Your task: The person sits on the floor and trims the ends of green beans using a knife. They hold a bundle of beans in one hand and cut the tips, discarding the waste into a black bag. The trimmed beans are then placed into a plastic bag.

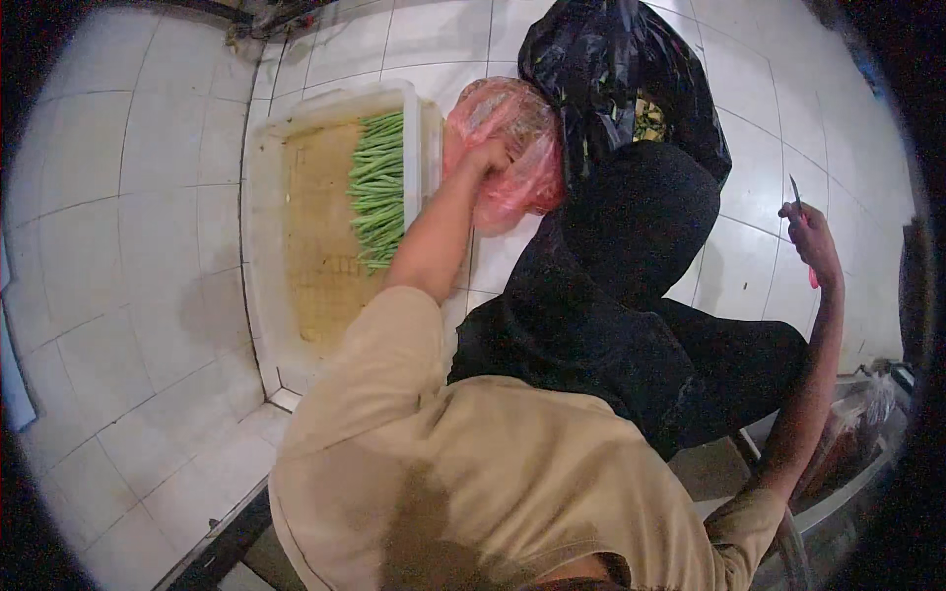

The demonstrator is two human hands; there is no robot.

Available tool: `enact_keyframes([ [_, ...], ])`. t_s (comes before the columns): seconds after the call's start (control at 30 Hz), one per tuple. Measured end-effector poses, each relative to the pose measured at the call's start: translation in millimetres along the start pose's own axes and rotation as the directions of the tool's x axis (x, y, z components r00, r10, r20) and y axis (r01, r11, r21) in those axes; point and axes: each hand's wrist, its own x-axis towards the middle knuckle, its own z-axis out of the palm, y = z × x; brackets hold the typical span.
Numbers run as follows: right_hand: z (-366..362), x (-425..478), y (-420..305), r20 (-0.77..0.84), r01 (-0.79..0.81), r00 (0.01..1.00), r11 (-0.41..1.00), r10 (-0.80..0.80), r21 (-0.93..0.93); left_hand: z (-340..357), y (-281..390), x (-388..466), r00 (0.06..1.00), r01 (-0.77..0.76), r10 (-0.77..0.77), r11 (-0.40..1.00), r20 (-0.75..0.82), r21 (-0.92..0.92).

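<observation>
My left hand (489,156) grips a pink translucent plastic bag (526,173) on the white tiled floor; its fingers are partly hidden, and the bag's contents are unclear. Beside the bag stands a translucent white plastic tub (411,140). A row of long green beans (378,192) lies along the tub's side closest to the bag, over a brownish bottom. Out to the right, my right hand (811,236) is closed around the pink handle of a small knife (795,189). The blade points away from me, above the floor and touching nothing.
A black plastic bag (584,66) stands past my knee, with pale and green cut pieces (649,120) showing in its opening. At lower right, a metal container (835,499) holds a knotted clear plastic bag (850,436). A tiled wall (162,251) runs along the left.
</observation>
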Motion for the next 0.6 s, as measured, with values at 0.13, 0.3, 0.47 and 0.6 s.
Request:
enact_keyframes([
  [0.13, -0.1, -1.4, -9.1, 0.005, 0.004, 1.0, 1.0, -0.004, 0.022, -26.8, 14.9, 23.0, 0.97, -0.231, 0.235, 0.971, -0.063, 0.062],
  [0.3, -1.3, -2.4, -6.6, 0.042, -0.022, 0.999, 0.999, 0.02, 0.03, -17.3, 24.7, 26.9, 0.936, -0.308, 0.294, 0.95, -0.193, -0.048],
  [0.47, 26.6, 32.5, -45.7, -0.022, 0.226, 0.974, 0.97, -0.225, 0.091, -6.6, 20.0, -13.0, 0.918, -0.273, 0.233, 0.959, -0.322, -0.083],
  [0.6, 94.5, 76.4, -112.6, 0.063, 0.457, 0.887, 0.889, -0.458, 0.034, -13.5, 97.3, -16.5, 0.955, -0.002, -0.292, -0.19, 0.055, -0.982],
])
